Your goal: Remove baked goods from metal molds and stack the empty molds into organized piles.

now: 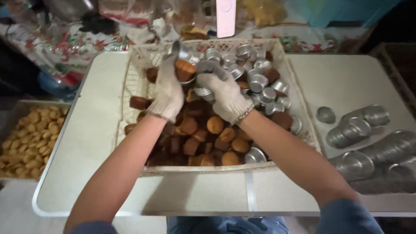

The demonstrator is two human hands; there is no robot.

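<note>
Both my hands wear white knit gloves and are raised over a white plastic basket (130, 82) on a pale table. My left hand (168, 90) grips a small metal cup with a brown cake (185, 69) in it. My right hand (225, 93) holds a short stack of empty metal baking cups (203, 91), right beside the cake. The basket's near half is full of loose brown cakes (215, 125). Its far half holds several empty metal cups (258, 80).
Rows of nested metal cups (372, 147) lie on the table (91, 130) at the right. A tray of small yellow cakes (34, 138) sits low at the left. Behind the basket are a flowered cloth (65, 45), plastic bags and a white upright object (225, 17).
</note>
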